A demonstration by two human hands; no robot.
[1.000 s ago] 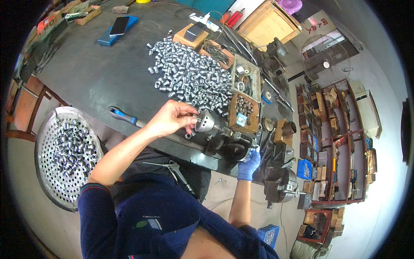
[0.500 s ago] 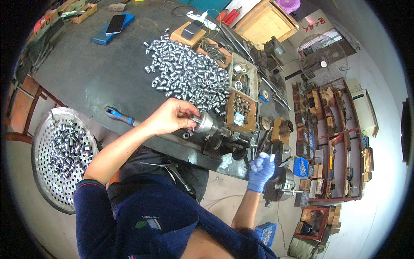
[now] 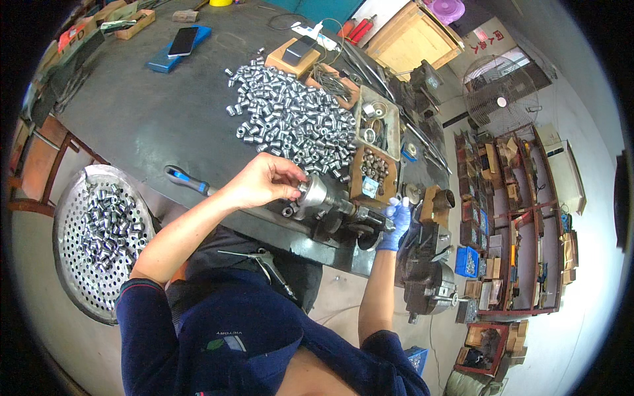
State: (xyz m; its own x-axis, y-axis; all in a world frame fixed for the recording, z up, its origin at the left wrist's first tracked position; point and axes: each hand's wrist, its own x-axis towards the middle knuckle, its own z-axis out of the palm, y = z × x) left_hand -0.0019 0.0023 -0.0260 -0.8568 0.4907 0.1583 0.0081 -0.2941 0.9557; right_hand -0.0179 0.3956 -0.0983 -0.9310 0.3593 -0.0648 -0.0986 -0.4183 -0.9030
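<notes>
My bare left hand [image 3: 269,181] is closed, thumb and fingers pinching a small metal fitting at the face of a round steel chuck [image 3: 316,194]. The fingers hide most of that fitting. The chuck belongs to a bench fixture [image 3: 341,214] at the table's near edge. At the fixture's right end is my right hand [image 3: 397,223], in a blue glove, its fingers curled by the end of a metal bar; what they close on is hidden. Beyond my left hand spreads a large heap of shiny metal fittings [image 3: 294,119].
A perforated metal tray [image 3: 72,264] with more fittings stands at the left. A blue-handled tool [image 3: 187,178] lies near my left forearm. Beyond the fixture are a wooden box of small parts [image 3: 365,191] and a bin of rings [image 3: 389,142]. A vise [image 3: 429,287] stands right; an air gun [image 3: 267,264] lies near my lap.
My right hand has moved up and away from me to the fixture's right end, its fingers curling there. My left hand stays at the chuck. The view has shifted slightly.
</notes>
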